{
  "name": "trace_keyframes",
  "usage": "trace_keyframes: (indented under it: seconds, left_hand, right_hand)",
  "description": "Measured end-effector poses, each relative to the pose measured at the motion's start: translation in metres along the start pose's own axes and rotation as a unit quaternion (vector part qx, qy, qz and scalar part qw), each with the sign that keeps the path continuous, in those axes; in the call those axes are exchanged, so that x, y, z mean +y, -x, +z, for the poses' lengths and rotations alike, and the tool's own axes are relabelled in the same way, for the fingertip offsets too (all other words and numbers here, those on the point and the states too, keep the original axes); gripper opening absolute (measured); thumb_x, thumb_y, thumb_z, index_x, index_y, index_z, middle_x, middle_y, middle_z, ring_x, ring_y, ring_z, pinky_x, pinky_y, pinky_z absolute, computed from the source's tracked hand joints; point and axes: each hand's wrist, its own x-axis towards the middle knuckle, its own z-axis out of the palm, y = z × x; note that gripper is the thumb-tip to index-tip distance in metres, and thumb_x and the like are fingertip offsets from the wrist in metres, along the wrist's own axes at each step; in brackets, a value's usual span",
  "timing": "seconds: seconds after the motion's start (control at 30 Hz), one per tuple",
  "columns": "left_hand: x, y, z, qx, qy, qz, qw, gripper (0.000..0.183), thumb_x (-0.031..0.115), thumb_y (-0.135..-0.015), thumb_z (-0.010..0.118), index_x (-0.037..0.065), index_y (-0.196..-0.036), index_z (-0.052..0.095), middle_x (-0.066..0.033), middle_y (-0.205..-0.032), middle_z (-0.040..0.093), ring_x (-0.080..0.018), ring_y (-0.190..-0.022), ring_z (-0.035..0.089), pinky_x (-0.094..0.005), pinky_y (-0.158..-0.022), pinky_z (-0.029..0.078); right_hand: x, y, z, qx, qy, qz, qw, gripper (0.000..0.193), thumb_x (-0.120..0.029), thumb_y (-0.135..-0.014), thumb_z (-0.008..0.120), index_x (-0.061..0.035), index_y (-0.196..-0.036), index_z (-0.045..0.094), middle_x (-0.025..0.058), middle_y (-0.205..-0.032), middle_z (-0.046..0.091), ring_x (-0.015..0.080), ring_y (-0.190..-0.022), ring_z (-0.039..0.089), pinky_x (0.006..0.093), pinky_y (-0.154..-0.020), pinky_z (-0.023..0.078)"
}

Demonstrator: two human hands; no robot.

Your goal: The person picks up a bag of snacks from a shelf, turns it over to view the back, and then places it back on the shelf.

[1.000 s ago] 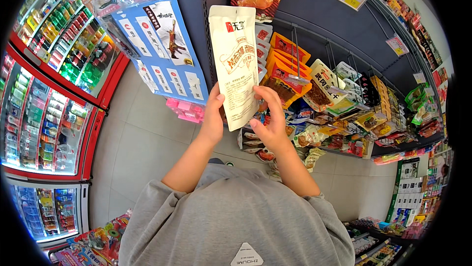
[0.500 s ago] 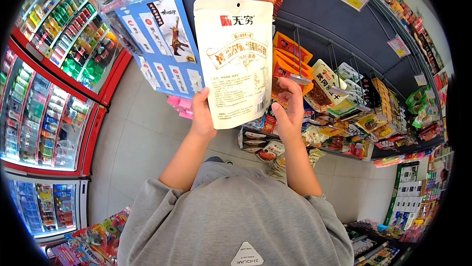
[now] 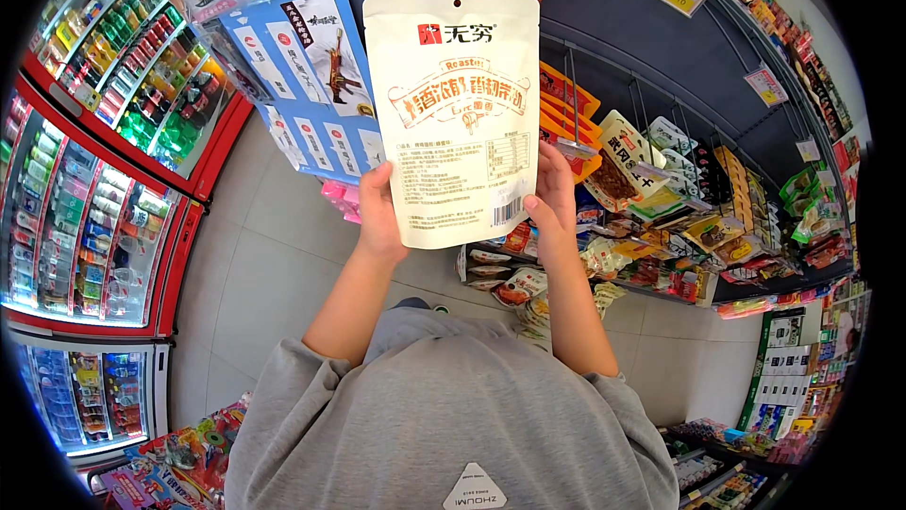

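Note:
A cream-coloured snack pouch (image 3: 455, 147) is held upright in front of me, its printed back toward me and a small hang hole at the top. My left hand (image 3: 379, 213) grips its lower left edge, thumb on the front and the other fingers hidden behind. At the lower right edge, my right hand (image 3: 553, 197) closes on the pouch, thumb near the barcode and fingers along the side. Behind the pouch's right edge hang orange snack packets (image 3: 574, 123) on a rack hook.
A blue boxed toy pack (image 3: 316, 76) hangs left of the pouch. The dark display rack (image 3: 604, 24) with hanging snack bags curves along the right. Red-framed drink coolers (image 3: 193, 227) line the left side. Grey tiled floor (image 3: 274, 227) lies between them.
The pouch has turned to face me more squarely. My right hand, which was apart from its edge with fingers curved, has closed onto it.

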Motion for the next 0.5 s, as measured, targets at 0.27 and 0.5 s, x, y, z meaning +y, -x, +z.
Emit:
trace_keyframes:
  seconds: [0.27, 0.5]
  left_hand:
    - [0.003, -0.004, 0.002, -0.011, 0.023, -0.008, 1.000, 0.051, 0.036, -0.088, 0.033, -0.001, -0.120, 0.047, -0.0126, -0.118, 0.056, -0.0237, -0.106, 0.055, -0.0364, -0.092, 0.042]
    - [0.003, -0.005, 0.002, -0.013, 0.034, -0.014, 0.999, 0.051, 0.035, -0.088, 0.033, -0.001, -0.120, 0.048, -0.0131, -0.118, 0.056, -0.0240, -0.105, 0.055, -0.0364, -0.092, 0.042]
  right_hand:
    - [0.004, 0.001, 0.007, -0.010, -0.060, 0.026, 0.998, 0.076, -0.026, -0.076, 0.063, -0.0005, -0.135, 0.023, 0.0154, -0.130, 0.038, 0.0241, -0.120, 0.038, 0.0360, -0.101, 0.028]
    - [0.005, 0.002, 0.011, -0.024, -0.054, 0.018, 0.998, 0.080, -0.020, -0.074, 0.066, 0.0016, -0.136, 0.020, 0.0141, -0.130, 0.038, 0.0219, -0.119, 0.038, 0.0353, -0.100, 0.030]
